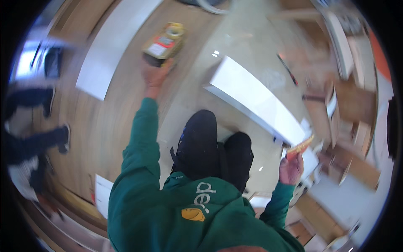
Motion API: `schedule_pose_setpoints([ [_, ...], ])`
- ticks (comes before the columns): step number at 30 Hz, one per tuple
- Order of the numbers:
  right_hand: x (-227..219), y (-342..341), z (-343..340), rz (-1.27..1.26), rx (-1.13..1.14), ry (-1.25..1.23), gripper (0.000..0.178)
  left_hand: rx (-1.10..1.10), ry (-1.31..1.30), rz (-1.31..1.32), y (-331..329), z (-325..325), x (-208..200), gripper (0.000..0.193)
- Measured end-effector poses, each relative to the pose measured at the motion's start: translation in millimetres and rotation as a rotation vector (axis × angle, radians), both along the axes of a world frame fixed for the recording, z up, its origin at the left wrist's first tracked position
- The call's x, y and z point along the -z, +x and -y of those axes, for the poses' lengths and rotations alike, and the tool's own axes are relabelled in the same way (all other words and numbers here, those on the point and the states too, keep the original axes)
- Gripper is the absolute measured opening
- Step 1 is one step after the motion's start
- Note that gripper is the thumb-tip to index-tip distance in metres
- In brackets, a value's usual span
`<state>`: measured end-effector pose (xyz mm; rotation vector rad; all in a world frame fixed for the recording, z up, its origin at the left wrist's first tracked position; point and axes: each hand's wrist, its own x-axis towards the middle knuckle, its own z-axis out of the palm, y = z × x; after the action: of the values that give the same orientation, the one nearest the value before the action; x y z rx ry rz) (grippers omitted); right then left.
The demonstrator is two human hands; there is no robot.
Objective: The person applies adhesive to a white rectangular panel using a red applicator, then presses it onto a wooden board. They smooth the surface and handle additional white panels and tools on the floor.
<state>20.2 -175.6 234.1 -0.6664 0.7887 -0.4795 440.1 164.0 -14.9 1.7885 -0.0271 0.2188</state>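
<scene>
My left hand, arm stretched forward, is closed around the dark bottom end of a yellow tin. The tin has a round cap area at its far end and a red and white label, and it is held over the wood-coloured surface. Out to the right, my right hand pinches a flat red-and-yellow piece, whose exact kind I cannot make out. That piece is beside the near end of a long white board, which lies on the floor in front of my knees.
A white panel lies on the wood-coloured surface at left. A screwdriver-like tool rests on the glossy floor. Cardboard pieces crowd the right side. At far left another person's legs are visible.
</scene>
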Motion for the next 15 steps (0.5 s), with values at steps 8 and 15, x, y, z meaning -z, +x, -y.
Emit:
schedule_pose_setpoints([
  [8,62,-108,-37,0.112,0.307,0.148,0.043,0.288,0.433,0.321,-29,-21,-178,0.094],
  [15,98,-92,-48,0.236,0.059,0.081,0.041,0.773,1.004,0.373,-54,35,-291,0.090],
])
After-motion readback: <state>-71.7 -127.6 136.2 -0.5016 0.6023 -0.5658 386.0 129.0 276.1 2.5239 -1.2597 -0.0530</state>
